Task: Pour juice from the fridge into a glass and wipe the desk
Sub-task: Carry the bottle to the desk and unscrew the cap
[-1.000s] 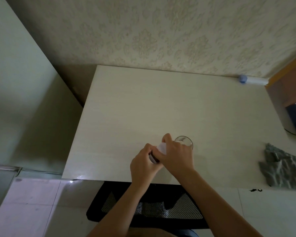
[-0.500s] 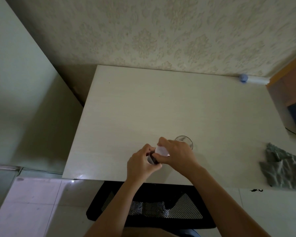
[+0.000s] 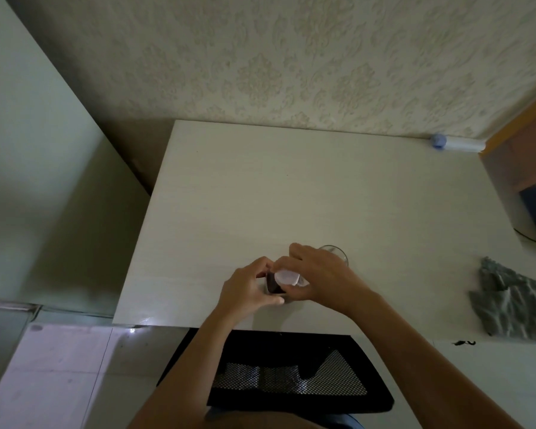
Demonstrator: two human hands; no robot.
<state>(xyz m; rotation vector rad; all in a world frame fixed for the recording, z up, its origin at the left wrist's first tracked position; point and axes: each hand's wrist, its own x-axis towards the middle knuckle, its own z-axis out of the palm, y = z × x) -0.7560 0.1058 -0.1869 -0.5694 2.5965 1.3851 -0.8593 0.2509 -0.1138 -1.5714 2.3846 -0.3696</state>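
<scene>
Gripping one bottle (image 3: 274, 284), one glass (image 3: 338, 253), one cloth (image 3: 508, 305)

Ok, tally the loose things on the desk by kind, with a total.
Juice containers: 1, the dark bottle with a white cap, gripped by the left hand and right hand.
Glasses: 1, the clear glass.
Cloths: 1, the grey cloth.
White rolls with a blue end: 1, the roll by the wall.
Total: 4.

right hand (image 3: 319, 277) has apparently twisted the white cap (image 3: 287, 277) further round.
</scene>
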